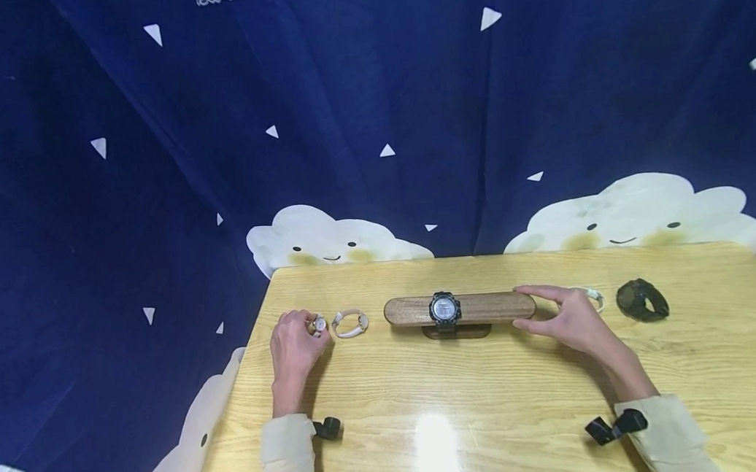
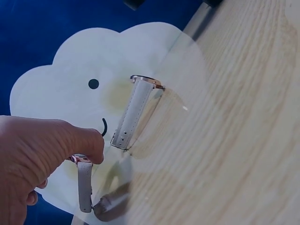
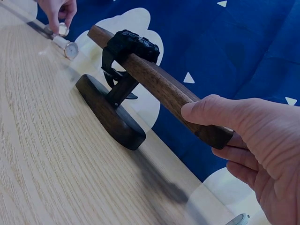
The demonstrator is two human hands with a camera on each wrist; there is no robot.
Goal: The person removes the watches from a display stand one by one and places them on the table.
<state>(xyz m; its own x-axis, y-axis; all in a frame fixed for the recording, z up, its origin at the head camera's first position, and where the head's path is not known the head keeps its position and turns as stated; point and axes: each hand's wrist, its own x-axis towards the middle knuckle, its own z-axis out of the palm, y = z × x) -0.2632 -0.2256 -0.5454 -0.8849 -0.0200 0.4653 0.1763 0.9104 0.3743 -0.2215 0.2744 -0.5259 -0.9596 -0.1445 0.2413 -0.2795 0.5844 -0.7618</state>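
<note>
At the left of the table my left hand (image 1: 296, 342) pinches a small round-faced wristwatch (image 1: 319, 324) by its case. Its pale strap (image 2: 85, 187) hangs below the thumb in the left wrist view. Just right of that hand, a second wristwatch (image 1: 351, 325) with a white strap rests on the table. My right hand (image 1: 578, 318) grips the right end of the dark wooden watch stand (image 1: 416, 311), thumb on the near side of the bar in the right wrist view. Around the bar sits a black digital watch (image 1: 445, 309), its strap ends hanging loose beneath.
Behind my right hand lies a white-strapped watch (image 1: 596, 295), partly hidden. Further right is a dark watch (image 1: 639, 300). The wooden table (image 1: 509, 410) meets a blue curtain (image 1: 367, 83) with clouds at its back edge.
</note>
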